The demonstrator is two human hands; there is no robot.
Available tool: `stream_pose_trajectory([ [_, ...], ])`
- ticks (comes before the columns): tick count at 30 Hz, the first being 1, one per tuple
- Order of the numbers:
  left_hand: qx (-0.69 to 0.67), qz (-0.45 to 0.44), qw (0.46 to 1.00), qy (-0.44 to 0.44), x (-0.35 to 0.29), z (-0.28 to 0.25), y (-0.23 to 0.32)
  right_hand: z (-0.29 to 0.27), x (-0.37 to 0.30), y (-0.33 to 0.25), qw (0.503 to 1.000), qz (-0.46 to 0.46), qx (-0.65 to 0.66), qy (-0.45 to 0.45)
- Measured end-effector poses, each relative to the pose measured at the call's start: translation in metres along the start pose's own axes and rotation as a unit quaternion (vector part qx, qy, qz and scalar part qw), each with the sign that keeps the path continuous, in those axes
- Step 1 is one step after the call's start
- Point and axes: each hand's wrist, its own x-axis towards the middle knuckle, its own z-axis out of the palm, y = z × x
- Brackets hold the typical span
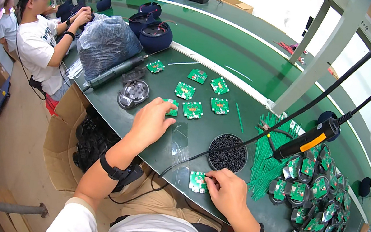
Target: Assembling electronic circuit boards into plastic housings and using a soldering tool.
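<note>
My left hand [152,119] reaches over the bench with its thumb and fingers apart. Its fingertips lie over the edge of a green circuit board [173,109], partly covering it. Close to the bench's front edge, my right hand [227,193] pinches the right side of another green circuit board [197,182]. Several similar boards [192,110] are spread beyond my left hand. A round black plastic housing [134,93] rests to its left. A clear plastic sheet [180,140] lies between my hands. Just beyond my right hand stands a round dish of small black parts [228,153].
A power screwdriver [304,142] hangs at right on a black cable crossing the bench. Pliers [268,133] lie on green ties [261,170]. Assembled housings with boards [317,198] pile up at right. A carton [63,150] stands left; a co-worker [43,42] works beyond a plastic-wrapped bundle [107,46].
</note>
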Motion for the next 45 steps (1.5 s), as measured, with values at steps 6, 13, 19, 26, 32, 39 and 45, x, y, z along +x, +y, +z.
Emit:
stream_pose_trajectory([
  [6,-0.014,0.001,1.0,0.005,0.0,-0.005,0.001,0.0,0.0,-0.001,1.0,0.012,0.002,-0.007],
  [13,0.199,-0.042,0.973,0.112,0.011,-0.034,-0.026,0.0,-0.001,0.001,1.0,0.023,0.01,-0.006],
  [19,0.185,-0.058,0.977,0.09,-0.006,-0.049,-0.084,0.0,0.001,-0.004,0.999,0.03,0.016,-0.019],
  [26,-0.504,-0.135,0.846,0.111,-0.024,-0.061,-0.043,-0.004,-0.003,-0.007,0.997,-0.016,-0.071,-0.026],
  [32,-0.683,-0.191,0.697,-0.103,-0.092,-0.041,0.019,-0.019,-0.026,-0.016,0.992,-0.002,-0.113,-0.053],
  [39,-0.236,0.192,0.951,-0.06,-0.132,-0.012,0.051,-0.034,-0.066,0.013,0.971,0.174,0.152,0.056],
  [45,-0.236,0.228,0.935,-0.137,-0.145,0.014,0.065,-0.032,-0.076,0.021,0.906,0.232,0.335,0.119],
])
